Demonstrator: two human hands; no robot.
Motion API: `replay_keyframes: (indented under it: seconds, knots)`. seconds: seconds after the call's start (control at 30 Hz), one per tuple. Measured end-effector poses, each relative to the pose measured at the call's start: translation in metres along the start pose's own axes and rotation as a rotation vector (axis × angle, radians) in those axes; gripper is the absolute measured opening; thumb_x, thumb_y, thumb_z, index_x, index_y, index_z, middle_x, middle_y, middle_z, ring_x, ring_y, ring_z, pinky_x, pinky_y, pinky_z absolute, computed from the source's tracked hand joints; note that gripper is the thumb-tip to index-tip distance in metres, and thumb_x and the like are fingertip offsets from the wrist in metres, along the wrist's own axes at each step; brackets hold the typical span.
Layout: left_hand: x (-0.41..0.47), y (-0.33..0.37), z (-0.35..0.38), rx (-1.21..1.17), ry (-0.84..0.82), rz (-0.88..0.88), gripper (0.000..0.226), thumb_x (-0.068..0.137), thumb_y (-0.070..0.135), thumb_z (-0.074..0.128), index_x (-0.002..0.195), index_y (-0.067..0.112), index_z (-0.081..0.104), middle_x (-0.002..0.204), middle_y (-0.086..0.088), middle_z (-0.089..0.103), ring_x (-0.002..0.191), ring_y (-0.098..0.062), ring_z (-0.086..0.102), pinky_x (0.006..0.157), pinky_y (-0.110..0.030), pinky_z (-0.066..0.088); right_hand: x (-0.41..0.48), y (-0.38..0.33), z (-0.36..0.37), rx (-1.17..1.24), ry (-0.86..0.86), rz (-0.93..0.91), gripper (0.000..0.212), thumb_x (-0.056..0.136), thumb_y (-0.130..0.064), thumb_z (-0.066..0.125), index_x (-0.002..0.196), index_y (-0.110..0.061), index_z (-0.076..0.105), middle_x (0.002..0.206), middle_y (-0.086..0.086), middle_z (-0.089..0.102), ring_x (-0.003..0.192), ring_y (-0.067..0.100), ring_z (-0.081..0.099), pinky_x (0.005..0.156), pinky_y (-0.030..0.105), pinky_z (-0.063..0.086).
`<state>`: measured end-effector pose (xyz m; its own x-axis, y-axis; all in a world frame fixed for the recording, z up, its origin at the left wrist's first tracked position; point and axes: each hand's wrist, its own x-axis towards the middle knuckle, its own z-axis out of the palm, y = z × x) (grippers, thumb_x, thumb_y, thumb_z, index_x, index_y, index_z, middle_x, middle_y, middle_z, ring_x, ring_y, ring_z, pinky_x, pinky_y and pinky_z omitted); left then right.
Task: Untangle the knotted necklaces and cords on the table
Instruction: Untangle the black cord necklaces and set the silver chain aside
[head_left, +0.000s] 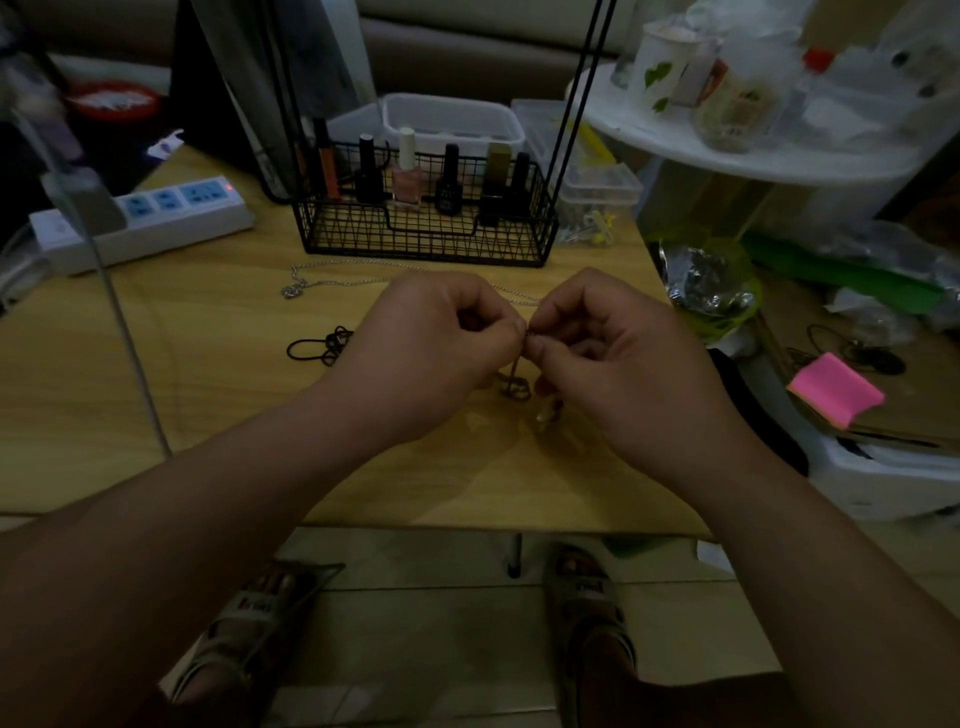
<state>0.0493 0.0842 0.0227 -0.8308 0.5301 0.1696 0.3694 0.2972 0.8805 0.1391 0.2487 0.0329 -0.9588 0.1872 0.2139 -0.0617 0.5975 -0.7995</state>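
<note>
Pinching, head view: both hands meet in front of the black wire basket (426, 228), above the pale wood-grain table (156, 364).

- Left hand (441, 338): fingers curled, thumb and forefinger nipping a fine dark chain (514, 371).
- Right hand (613, 353): fingers curled, gripping the same chain, fingertips touching my left hand's.
- Chain: thin links, hanging from my fingertips to a small knotted clump just above the table, in front of the basket.
- Silver necklace (337, 283): slender, bright, lying in a long loop just in front of the basket, with a small round pendant at its left end.
- Black cord (322, 348): smooth, looped and tangled, in front of the basket's left end, beside my left hand.
- Basket: rectangular, open mesh, holding upright nail-polish bottles (406, 176).
- White power strip (156, 218): long, blocky, left of the basket.
</note>
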Motion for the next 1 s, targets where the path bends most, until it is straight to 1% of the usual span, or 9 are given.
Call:
replay_keyframes:
  seconds: [0.13,0.27,0.4,0.47,0.63,0.73,0.83,0.93,1.0]
  knots:
    - [-0.001,0.0,0.002,0.03,0.013,0.046,0.007,0.092,0.024,0.074,0.086,0.025,0.074,0.075,0.007,0.071,0.07,-0.007,0.068,0.066,-0.032,0.06,0.0,0.0,0.0,0.013,0.007,-0.012,0.015,0.094,-0.007,0.071,0.094,-0.02,0.064,0.081,-0.003,0.071,0.074,0.013,0.073,0.068,0.041,0.062]
    - [-0.003,0.002,0.002,0.077,0.019,0.122,0.007,0.091,0.023,0.075,0.085,0.024,0.071,0.074,0.008,0.069,0.071,-0.01,0.065,0.062,-0.029,0.054,0.002,-0.002,0.001,0.16,0.007,0.071,0.013,0.093,0.0,0.068,0.095,-0.011,0.062,0.082,0.012,0.071,0.076,0.031,0.073,0.072,0.052,0.062]
    - [-0.001,0.001,-0.003,0.07,0.054,0.167,0.006,0.093,0.02,0.072,0.087,0.022,0.07,0.078,0.007,0.067,0.076,-0.012,0.064,0.064,-0.027,0.053,0.005,-0.003,-0.004,0.472,-0.005,0.2,0.013,0.095,0.009,0.06,0.098,-0.004,0.059,0.091,0.016,0.077,0.077,0.026,0.076,0.07,0.036,0.062]
    - [-0.002,0.0,-0.005,0.072,0.027,0.177,0.003,0.094,0.022,0.071,0.091,0.023,0.071,0.083,0.007,0.068,0.08,-0.01,0.065,0.068,-0.027,0.054,0.006,-0.002,-0.007,0.505,-0.018,0.221,0.013,0.096,0.006,0.061,0.101,-0.005,0.059,0.091,0.016,0.078,0.077,0.025,0.076,0.068,0.031,0.06]
    - [-0.002,-0.002,-0.004,-0.014,-0.166,0.092,0.033,0.097,0.027,0.07,0.129,0.027,0.063,0.113,0.013,0.069,0.109,0.001,0.065,0.09,-0.027,0.059,0.006,-0.004,-0.011,0.478,-0.068,0.206,0.011,0.098,-0.001,0.062,0.105,-0.008,0.057,0.082,0.013,0.077,0.073,0.022,0.074,0.067,0.03,0.06]
    - [-0.001,-0.002,-0.005,-0.105,-0.269,0.027,0.038,0.1,0.021,0.068,0.136,0.025,0.06,0.105,0.007,0.076,0.1,-0.001,0.071,0.087,-0.021,0.058,0.006,-0.006,-0.012,0.469,-0.098,0.2,0.009,0.099,-0.005,0.061,0.106,-0.008,0.057,0.082,0.015,0.076,0.071,0.023,0.073,0.066,0.03,0.059]
    - [0.0,-0.004,-0.002,0.015,-0.241,0.076,0.017,0.101,0.028,0.066,0.118,0.03,0.067,0.086,0.003,0.071,0.077,-0.011,0.07,0.072,-0.039,0.06,0.006,-0.006,-0.017,0.41,-0.129,0.202,0.011,0.102,-0.009,0.058,0.113,-0.009,0.056,0.086,0.014,0.077,0.071,0.023,0.072,0.066,0.031,0.058]
    - [0.001,-0.005,-0.004,0.1,-0.211,0.102,0.007,0.103,0.033,0.063,0.105,0.033,0.069,0.072,0.002,0.062,0.059,-0.01,0.056,0.054,-0.029,0.046,0.006,-0.005,-0.024,0.35,-0.148,0.249,0.017,0.105,-0.01,0.055,0.121,-0.009,0.057,0.096,0.011,0.078,0.068,0.02,0.067,0.063,0.029,0.058]
    - [0.002,-0.001,-0.006,0.099,-0.197,0.099,0.011,0.104,0.031,0.061,0.098,0.032,0.07,0.072,0.005,0.062,0.061,-0.007,0.054,0.054,-0.027,0.044,0.005,-0.003,-0.027,0.329,-0.167,0.271,0.018,0.105,-0.008,0.054,0.12,-0.011,0.062,0.097,0.009,0.078,0.065,0.017,0.062,0.06,0.027,0.054]
